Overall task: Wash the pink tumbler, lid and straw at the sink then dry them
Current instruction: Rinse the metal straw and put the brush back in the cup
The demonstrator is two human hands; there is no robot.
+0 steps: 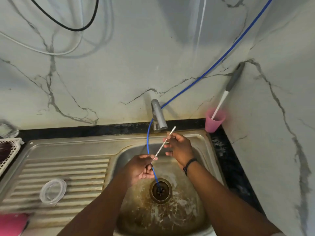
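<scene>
Over the sink basin (196,210) I hold a thin clear straw (162,147) at a slant under the tap (158,116). My right hand (179,148) pinches its upper part and my left hand (141,169) pinches its lower end. On the ribbed drainboard to the left lies the clear round lid (52,191). A pink object, probably the tumbler (12,223), shows blurred at the bottom left corner.
A blue hose (213,65) runs down the marble wall past the tap into the drain (160,190). A small pink cup (214,120) holding a white-handled brush stands at the back right corner. A white basket (8,154) sits at the left edge.
</scene>
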